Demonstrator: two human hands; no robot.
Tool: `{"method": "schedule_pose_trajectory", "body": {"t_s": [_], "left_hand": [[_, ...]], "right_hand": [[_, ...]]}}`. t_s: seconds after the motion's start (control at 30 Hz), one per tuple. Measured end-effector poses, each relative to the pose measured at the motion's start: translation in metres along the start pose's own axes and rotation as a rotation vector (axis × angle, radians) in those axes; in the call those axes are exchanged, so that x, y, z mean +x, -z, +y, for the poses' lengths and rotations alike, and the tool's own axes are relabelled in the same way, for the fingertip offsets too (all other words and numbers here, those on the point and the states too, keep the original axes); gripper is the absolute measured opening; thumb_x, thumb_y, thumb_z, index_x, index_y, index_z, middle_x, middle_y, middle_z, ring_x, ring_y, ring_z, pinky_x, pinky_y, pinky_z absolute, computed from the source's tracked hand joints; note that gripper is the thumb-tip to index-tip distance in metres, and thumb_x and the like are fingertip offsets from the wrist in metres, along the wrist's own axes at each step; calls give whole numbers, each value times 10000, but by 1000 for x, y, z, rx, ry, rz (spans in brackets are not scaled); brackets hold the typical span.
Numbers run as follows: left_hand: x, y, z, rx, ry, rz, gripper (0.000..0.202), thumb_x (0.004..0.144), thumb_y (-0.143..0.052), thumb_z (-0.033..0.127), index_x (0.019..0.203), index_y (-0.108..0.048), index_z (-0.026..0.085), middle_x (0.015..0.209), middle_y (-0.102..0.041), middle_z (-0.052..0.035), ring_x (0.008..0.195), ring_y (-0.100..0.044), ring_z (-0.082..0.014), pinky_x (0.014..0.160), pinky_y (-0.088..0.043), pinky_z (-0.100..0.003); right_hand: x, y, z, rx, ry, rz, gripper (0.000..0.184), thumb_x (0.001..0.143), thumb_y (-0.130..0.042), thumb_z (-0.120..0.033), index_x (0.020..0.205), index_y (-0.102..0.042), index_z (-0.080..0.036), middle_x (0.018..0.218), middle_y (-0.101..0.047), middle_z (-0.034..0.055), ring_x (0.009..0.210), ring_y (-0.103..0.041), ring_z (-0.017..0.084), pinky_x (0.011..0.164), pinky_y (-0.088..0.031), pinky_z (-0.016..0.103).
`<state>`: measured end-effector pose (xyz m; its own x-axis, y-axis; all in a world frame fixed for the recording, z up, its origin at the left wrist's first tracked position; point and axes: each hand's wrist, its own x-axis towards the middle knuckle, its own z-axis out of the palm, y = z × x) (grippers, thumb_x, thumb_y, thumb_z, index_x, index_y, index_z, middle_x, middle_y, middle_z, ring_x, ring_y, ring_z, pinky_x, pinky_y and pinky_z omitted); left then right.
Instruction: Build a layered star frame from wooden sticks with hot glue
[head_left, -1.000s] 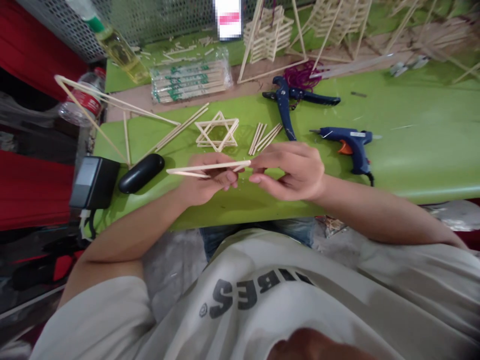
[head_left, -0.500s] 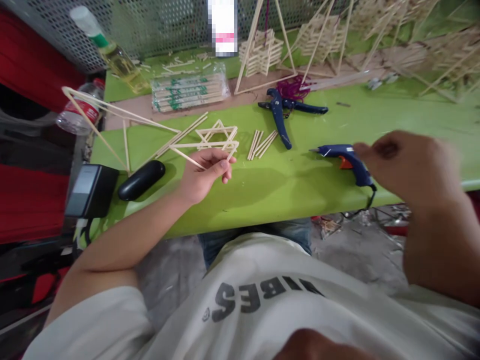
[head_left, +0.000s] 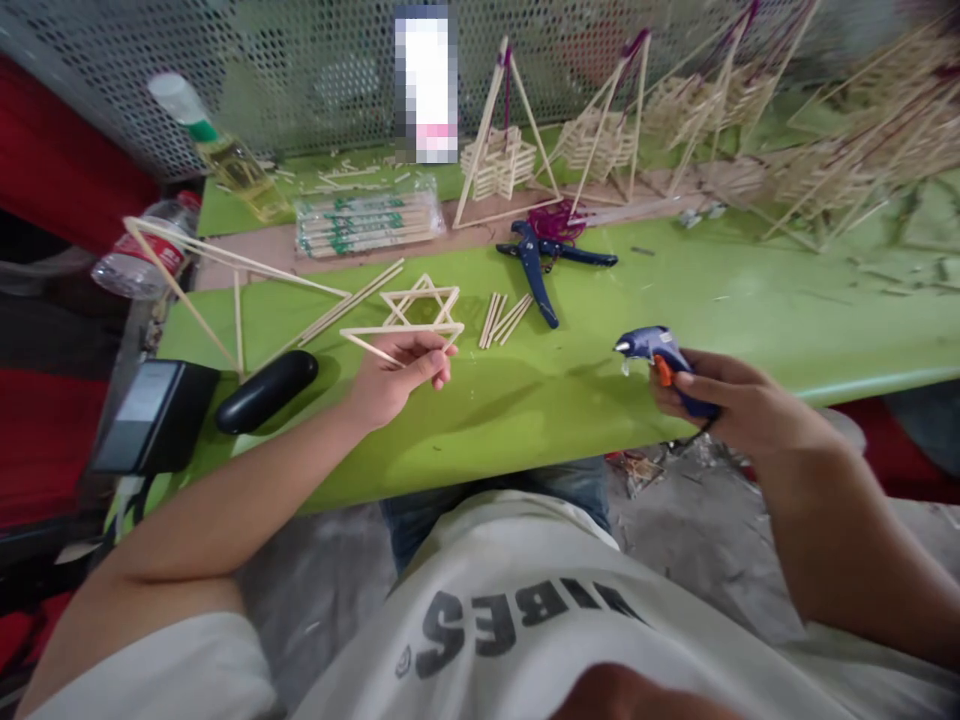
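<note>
Closed on a thin wooden stick triangle [head_left: 375, 331], my left hand [head_left: 397, 380] is just above the green table. Right behind it lies a six-pointed star of sticks [head_left: 424, 298]. My right hand [head_left: 739, 400] wraps round the handle of a blue hot glue gun [head_left: 649, 345], with fingers by its orange trigger and the nozzle facing left. Between the hands, a few short loose sticks [head_left: 504, 320] rest on the table. Blue-handled cutters [head_left: 540, 270] lie behind them, beside a tangle of purple string [head_left: 555, 222].
Several stick pyramids with layered stars [head_left: 502, 165] stand along the back. A packet of sticks [head_left: 367, 220], an oil-coloured bottle [head_left: 232, 165] and a plastic bottle [head_left: 142, 250] are back left. A black case [head_left: 266, 392] and black box [head_left: 157, 415] sit at the left edge.
My right hand, earlier above the back of the glue gun lying on the table, now grips its handle and has it turned. The left hand keeps the triangle. The view has tilted up slightly.
</note>
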<state>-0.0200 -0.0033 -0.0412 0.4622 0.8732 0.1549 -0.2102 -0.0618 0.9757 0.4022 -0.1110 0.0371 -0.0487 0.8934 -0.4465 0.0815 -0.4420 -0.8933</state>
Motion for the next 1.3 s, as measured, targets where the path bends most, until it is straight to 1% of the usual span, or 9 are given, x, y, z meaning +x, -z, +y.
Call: {"method": "schedule_pose_trajectory", "body": {"t_s": [0.13,0.23,0.33,0.47,0.53,0.67,0.83,1.1,1.3], "left_hand": [[1,4,20,253,-199,41,204,1025,-938,409,1090,-919,216,811,-855,-48,648,-782,-132,601,-647,-214],[1,11,32,476,-367,105,156,1055,-900,361,1147,-915,236,896,-892,-47,732,-832,-150,650,-676,-226],[3,25,38,747,-551,193,186,1087,-847,298,1264,-896,268,1001,-919,-54,844,-873,-179,735,-697,-275],[11,44,36,1032,-820,114,371,1069,-788,175,1393,-855,343,1032,-917,-65,851,-857,-209,767,-664,-343],[14,48,32,1027,-820,79,388,1059,-779,165,1397,-852,342,1001,-904,-62,851,-851,-218,782,-657,-352],[14,47,25,931,-728,47,288,1075,-777,210,1329,-868,314,925,-867,-45,744,-790,-191,748,-625,-337],[8,36,22,931,-659,-3,337,1053,-730,154,1362,-802,269,877,-820,-41,677,-730,-192,635,-561,-333],[-1,21,24,781,-553,7,224,1117,-669,169,1292,-787,246,960,-857,-49,741,-821,-170,679,-668,-279],[-4,22,32,857,-598,-92,180,1117,-676,172,1271,-747,234,966,-861,-44,801,-800,-152,746,-659,-269]], "right_hand": [[18,-35,-11,131,76,-128,529,775,-1089,-615,955,-823,-193,923,-730,132,746,-656,209,612,-501,362],[40,-55,-26,255,167,-176,428,787,-1093,-493,940,-816,-204,846,-723,64,652,-586,147,556,-417,313],[66,-74,-49,301,286,-235,404,779,-1109,-488,922,-853,-210,922,-782,46,558,-461,79,526,-351,320],[97,-90,-69,229,386,-409,352,848,-1074,-533,928,-922,-225,729,-712,10,538,-444,85,527,-355,309],[108,-89,-68,209,385,-457,300,907,-1040,-507,982,-938,-235,744,-735,24,575,-527,106,544,-422,309],[115,-78,-51,214,272,-492,268,945,-1007,-496,1041,-965,-250,994,-866,93,699,-740,168,583,-577,324],[102,-80,-44,254,145,-614,200,991,-947,-509,1031,-978,-315,1094,-926,97,520,-730,133,459,-524,269],[88,-86,-36,258,216,-689,118,1093,-854,-386,1061,-919,-293,1099,-907,89,728,-853,192,607,-692,300],[75,-84,-36,281,166,-711,208,1143,-773,-426,1061,-853,-252,1059,-878,79,696,-842,200,491,-595,271]]}}
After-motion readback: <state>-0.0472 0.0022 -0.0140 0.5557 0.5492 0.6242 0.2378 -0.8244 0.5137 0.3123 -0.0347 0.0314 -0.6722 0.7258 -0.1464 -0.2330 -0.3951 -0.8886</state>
